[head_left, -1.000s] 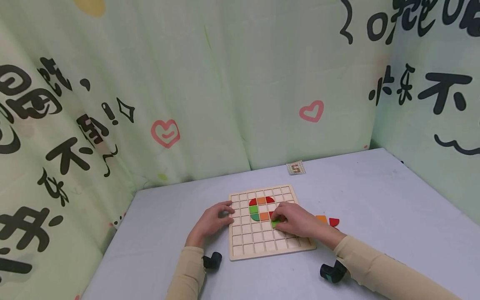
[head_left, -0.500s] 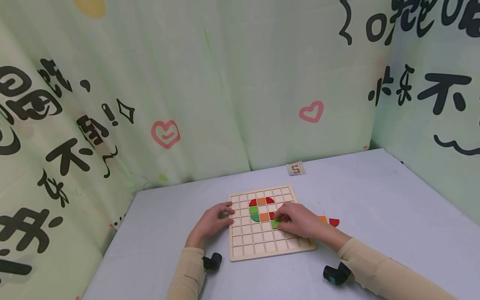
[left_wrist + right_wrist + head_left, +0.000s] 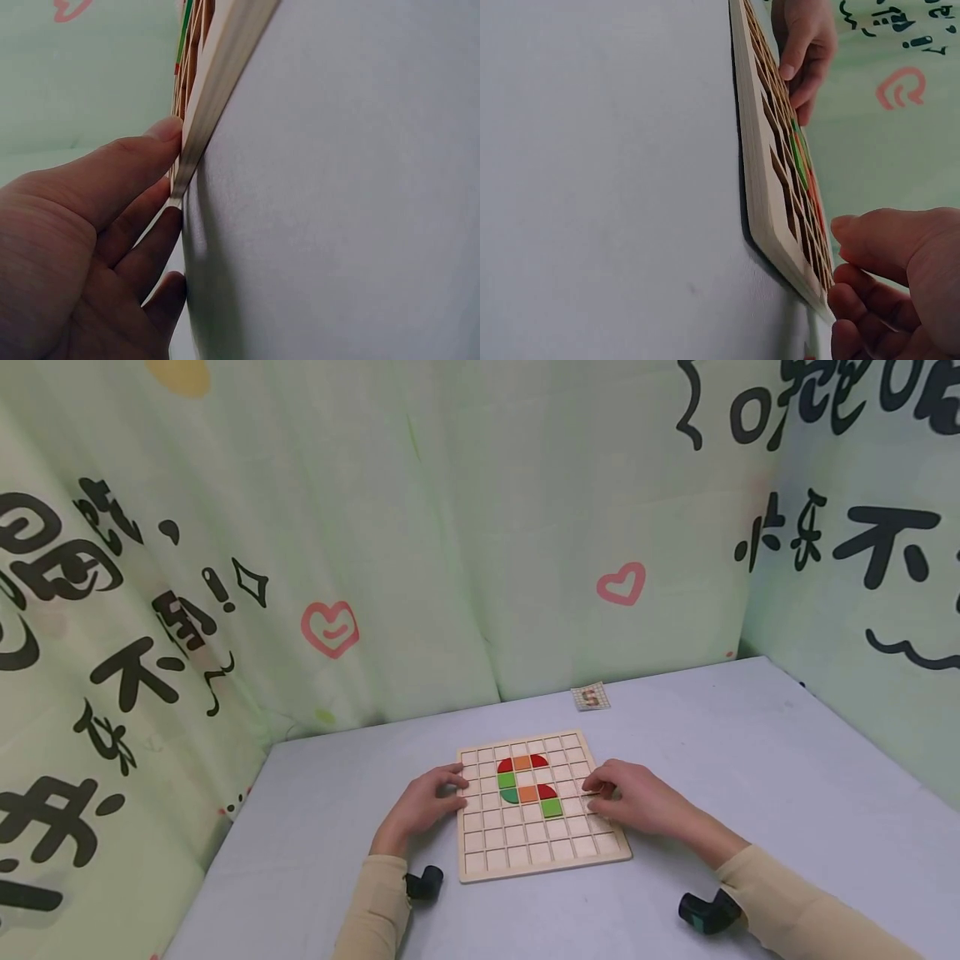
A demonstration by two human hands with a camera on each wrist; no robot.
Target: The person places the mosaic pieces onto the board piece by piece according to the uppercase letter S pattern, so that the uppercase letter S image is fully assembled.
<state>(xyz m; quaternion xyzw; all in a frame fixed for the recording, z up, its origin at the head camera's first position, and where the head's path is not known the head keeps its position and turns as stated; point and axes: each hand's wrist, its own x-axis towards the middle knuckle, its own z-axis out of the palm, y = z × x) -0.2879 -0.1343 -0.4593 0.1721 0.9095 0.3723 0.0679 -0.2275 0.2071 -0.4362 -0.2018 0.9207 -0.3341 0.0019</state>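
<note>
Rests the left hand (image 3: 420, 802) against the left edge of the wooden grid board (image 3: 513, 835), with thumb and fingers apart and tips on the rim rather than wrapped round it — probably to stop any sliding on the table (image 3: 337, 818). Has the board flat on that surface, between the two hands, likely for easy reach from both sides. Holds the right hand (image 3: 633, 797) at the board's right border, with thumb and fingers loosely bent, a gap between thumb and forefinger, and no visible piece in the grasp. Cannot tell whether touching the rim there or just above. Shows, in the upper cells, a red quarter-round (image 3: 506, 766), an orange square (image 3: 521, 763) and a second red quarter-round (image 3: 539, 762), with a green square (image 3: 507, 780) below the left end; lower down, a dark green quarter-round (image 3: 509, 795), another orange square (image 3: 528, 793) and a third red quarter-round (image 3: 547, 791), with a lower green square (image 3: 551, 808) under the right end. Turns curved sides outward, apparently for rounded corners. Has a printed card (image 3: 591, 697) near the table's far edge, well apart from the board — perhaps for viewing without obstructing either hand.
</note>
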